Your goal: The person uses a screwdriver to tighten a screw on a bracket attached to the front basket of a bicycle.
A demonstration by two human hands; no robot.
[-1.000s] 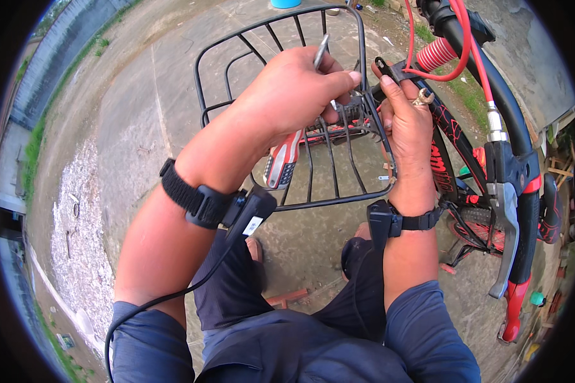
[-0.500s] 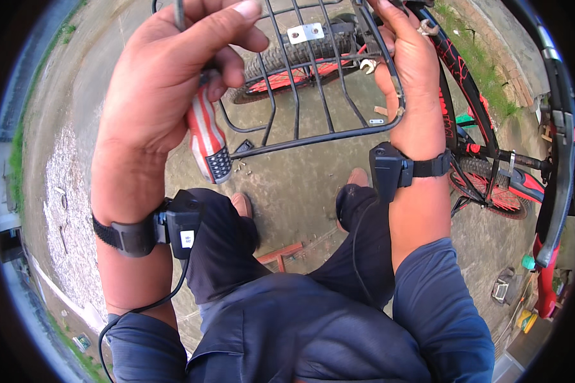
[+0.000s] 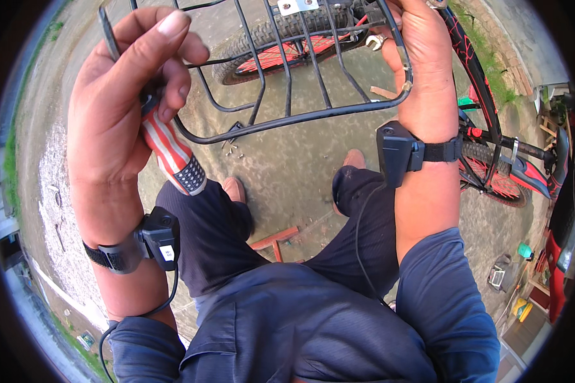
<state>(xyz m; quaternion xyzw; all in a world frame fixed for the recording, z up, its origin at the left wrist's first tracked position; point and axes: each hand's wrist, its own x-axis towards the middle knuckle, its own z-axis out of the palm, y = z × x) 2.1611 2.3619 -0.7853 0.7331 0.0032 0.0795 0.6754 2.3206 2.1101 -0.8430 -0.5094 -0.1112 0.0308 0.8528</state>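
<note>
My left hand (image 3: 118, 105) is closed round a screwdriver with a red-and-white striped handle (image 3: 170, 152) and a dark speckled butt; its shaft sticks up past my thumb. To the right is a black wire bicycle rack (image 3: 287, 119), with a small silver plate (image 3: 297, 6) bolted on it above the rear wheel (image 3: 236, 62). My right hand (image 3: 425, 48) is at the rack's right side, its fingers partly behind the frame. It holds a spanner (image 3: 375, 43), whose open jaw shows beside my fingers; its middle is hidden by the hand.
A red-and-black bicycle frame (image 3: 473, 70) runs down the right side to another wheel (image 3: 501, 175). Below the rack, a small black part (image 3: 236, 129) and several small bolts (image 3: 233, 151) lie on the concrete. A reddish bar (image 3: 276, 237) lies between my feet.
My left hand has moved left and slightly down with the screwdriver, away from the silver plate. The view has shifted, and the right hand stays at the rack with the spanner.
</note>
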